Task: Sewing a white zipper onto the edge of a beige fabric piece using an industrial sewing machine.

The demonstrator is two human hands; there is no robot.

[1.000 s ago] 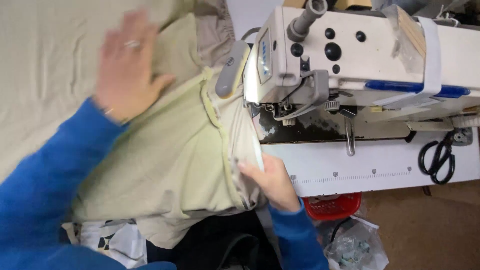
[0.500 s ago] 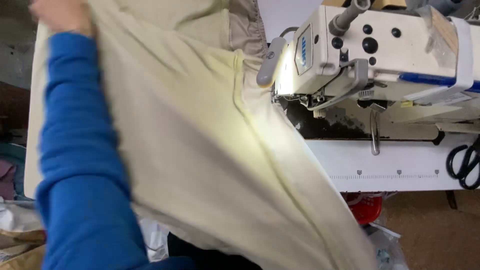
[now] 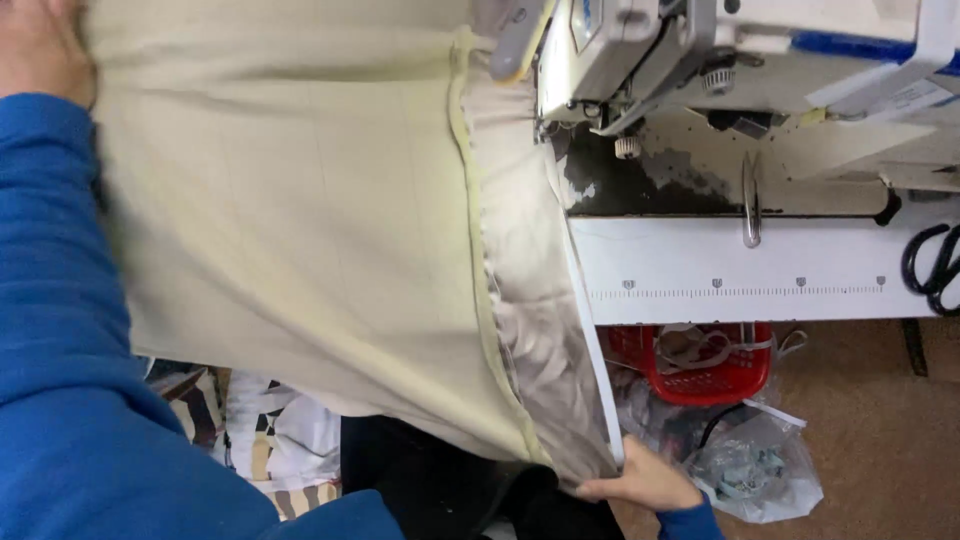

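A large piece of cream fabric (image 3: 300, 230) with a yellowish seam and a greyish lining strip hangs stretched across the left and middle of the head view. My left hand (image 3: 40, 45), at the top left corner, grips its upper edge; the blue sleeve runs down the left side. My right hand (image 3: 640, 480), low at the bottom, pinches the fabric's lower corner below the table edge. The fabric's right edge lies beside the white sewing machine (image 3: 720, 50), under its head.
The white table (image 3: 740, 270) carries a printed ruler strip along its front. Black scissors (image 3: 935, 265) lie at the right edge. Below the table sit a red basket (image 3: 700, 365) and a clear plastic bag (image 3: 760, 465) on brown floor. Patterned cloth lies lower left.
My left hand rose from lying flat on the fabric to the top left, lifting and spreading it. My right hand dropped down with the lower corner. The view moved closer to the machine.
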